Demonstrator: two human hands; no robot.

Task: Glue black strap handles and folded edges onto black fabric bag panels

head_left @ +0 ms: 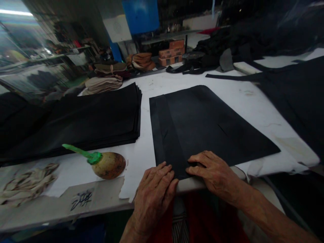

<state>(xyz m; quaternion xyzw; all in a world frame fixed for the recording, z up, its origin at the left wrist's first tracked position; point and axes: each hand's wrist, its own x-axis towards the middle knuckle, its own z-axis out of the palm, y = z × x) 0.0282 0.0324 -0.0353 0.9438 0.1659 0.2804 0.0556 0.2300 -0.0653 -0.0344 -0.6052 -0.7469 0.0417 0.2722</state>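
A black fabric panel (202,125) lies flat near the table's front edge, with a narrower black strip (168,131) along its left side. My left hand (157,189) rests palm down on the panel's lower left corner, its fingers laid out. Right of it, my right hand (211,170) touches the panel's front edge, with fingers spread and nothing visible in them. A stack of black cloth (101,114) sits to the left. In front of that stack is a rounded yellowish-brown object (110,165) with a green spout.
A crumpled beige cloth (30,184) lies at the table's front left. Folded beige and brown fabrics (103,84) and orange boxes (172,53) stand at the back. More black fabric (298,98) covers the right side. The white table's front edge (101,200) runs below.
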